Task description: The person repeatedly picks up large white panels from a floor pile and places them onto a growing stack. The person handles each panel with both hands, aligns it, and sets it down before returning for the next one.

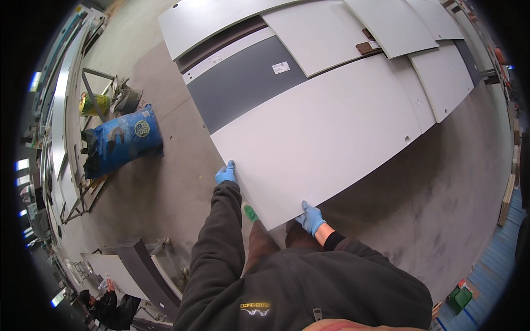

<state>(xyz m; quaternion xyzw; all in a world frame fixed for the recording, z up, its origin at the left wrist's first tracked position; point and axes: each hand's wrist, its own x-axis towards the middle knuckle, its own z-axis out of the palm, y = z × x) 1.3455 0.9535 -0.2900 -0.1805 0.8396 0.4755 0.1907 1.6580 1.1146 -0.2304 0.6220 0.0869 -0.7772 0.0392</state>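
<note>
A large white panel lies in front of me, its near end reaching out toward my body. My left hand, in a blue glove, grips the panel's left edge with the thumb on top. On the near right edge, my right hand, gloved alike, is closed with its thumb over the top face. The fingers of both hands are mostly hidden under the panel. Beyond it lies a dark grey panel with a white label, partly covered by the white one.
More white panels overlap at the far side and right. On the floor at left lies a blue sack, near a yellow bucket and a metal rack. A co-worker stands at lower left by stacked boards. A green bin is at lower right.
</note>
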